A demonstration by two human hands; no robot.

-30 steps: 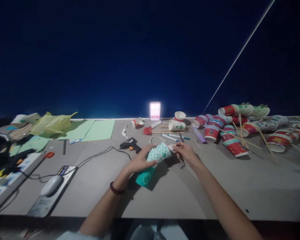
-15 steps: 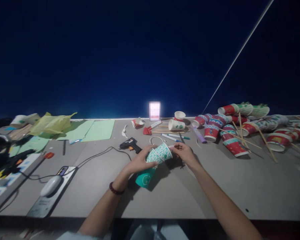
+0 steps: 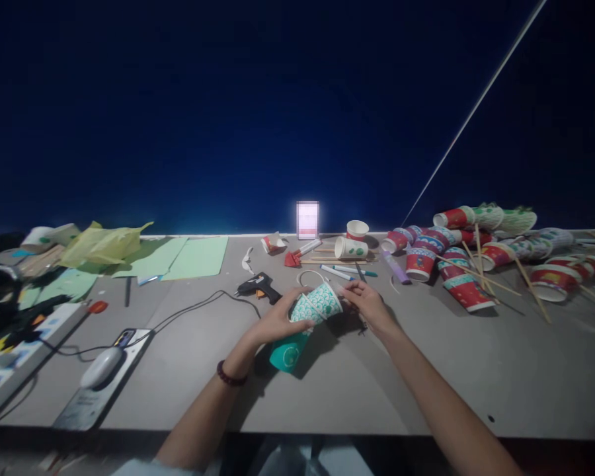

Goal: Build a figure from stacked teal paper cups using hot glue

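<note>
My left hand (image 3: 277,319) is wrapped round a tilted pair of paper cups, one fitted to the other. The upper paper cup (image 3: 317,305) is white with a teal scale pattern; the lower paper cup (image 3: 290,354) is plain teal with a round emblem. A thin pale line crosses the patterned side. At the patterned cup's rim, my right hand (image 3: 369,305) has thumb and fingertips pinched together. Whatever lies between those fingertips is too small to make out. Left of the cups, a black glue gun (image 3: 258,285) with an orange trigger lies on the table.
Pens (image 3: 337,272), wooden sticks and a white cup (image 3: 351,248) lie beyond my hands. Stacked red and patterned cups (image 3: 466,291) with sticks fill the right side. At left are green paper (image 3: 198,258), a phone (image 3: 86,406), a mouse (image 3: 102,367) and a power strip (image 3: 34,354).
My right fingertips have shifted very slightly at the cup's rim. The left hand and the cups stay practically where they were.
</note>
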